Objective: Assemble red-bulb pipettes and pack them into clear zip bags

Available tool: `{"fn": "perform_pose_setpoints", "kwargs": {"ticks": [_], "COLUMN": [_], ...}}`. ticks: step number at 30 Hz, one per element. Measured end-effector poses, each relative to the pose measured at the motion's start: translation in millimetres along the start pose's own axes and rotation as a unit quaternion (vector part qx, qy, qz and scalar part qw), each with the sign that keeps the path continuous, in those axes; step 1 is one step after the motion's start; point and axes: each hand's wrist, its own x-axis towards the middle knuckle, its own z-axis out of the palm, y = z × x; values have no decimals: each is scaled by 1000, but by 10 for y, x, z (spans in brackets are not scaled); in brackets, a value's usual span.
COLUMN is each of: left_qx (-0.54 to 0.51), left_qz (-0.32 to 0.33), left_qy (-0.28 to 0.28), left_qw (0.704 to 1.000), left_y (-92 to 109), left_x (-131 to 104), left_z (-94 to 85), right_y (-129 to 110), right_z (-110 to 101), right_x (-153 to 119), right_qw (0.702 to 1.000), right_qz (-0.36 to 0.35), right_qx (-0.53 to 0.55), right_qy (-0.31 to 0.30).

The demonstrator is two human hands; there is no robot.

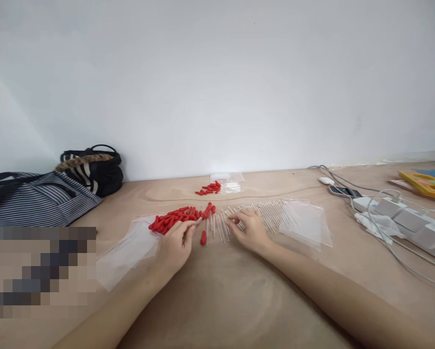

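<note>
My left hand (177, 242) is closed in a pinch at the right end of a heap of red dropper bulbs (168, 220). What lies between its fingertips is too small to make out. One loose red bulb (203, 238) rests on the table just right of this hand. Over the left end of a row of thin clear dropper tubes (270, 215) is my right hand (251, 230). Its thumb and index finger are bent, with a small gap between the tips, and no held thing shows. Several tubes (219, 228) fan out between my hands, with red bulbs at the far end of some.
Clear zip bags (124, 254) lie at the left, and more bags (310, 225) at the right. Farther back are a small red bulb pile (210, 188) and clear tubes (233, 186). A striped bag (42, 198) stands left; a power strip (413, 223) with cables is right.
</note>
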Motion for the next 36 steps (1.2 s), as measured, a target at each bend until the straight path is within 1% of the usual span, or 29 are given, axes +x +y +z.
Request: {"fn": "perform_pose_setpoints", "kwargs": {"ticks": [2, 4, 6, 8, 12, 18, 21, 24, 26, 30, 36], "left_qx": [1, 10, 30, 47, 59, 21, 15, 32, 42, 44, 32], "left_qz": [-52, -71, -66, -49, -23, 2, 15, 36, 46, 42, 31], "left_qy": [-4, -12, -23, -39, -69, -82, -84, -87, -80, -42, -35], "left_qw": [999, 997, 997, 997, 996, 996, 996, 995, 995, 997, 998], "left_y": [-29, -10, 30, 59, 40, 33, 68, 81, 72, 35, 14], "left_x": [32, 43, 38, 25, 2, -19, -22, -17, -12, 0, 10], "left_z": [13, 22, 27, 33, 68, 106, 94, 87, 91, 110, 119], "right_y": [-69, -157, -235, -281, -275, -263, -294, -328, -350, -387, -438], "right_z": [62, 136, 206, 255, 257, 233, 273, 317, 338, 363, 360], "right_x": [152, 306, 421, 469, 409, 327, 331, 336, 336, 330, 332], "right_qw": [999, 994, 987, 979, 977, 977, 978, 980, 980, 978, 965], "right_qz": [23, 68, 108, 122, 105, 76, 68, 76, 80, 80, 95], "right_qx": [-45, -69, -89, -112, -128, -103, -103, -104, -105, -120, -165], "right_qy": [-14, -42, -84, -118, -136, -171, -167, -154, -147, -149, -179]}}
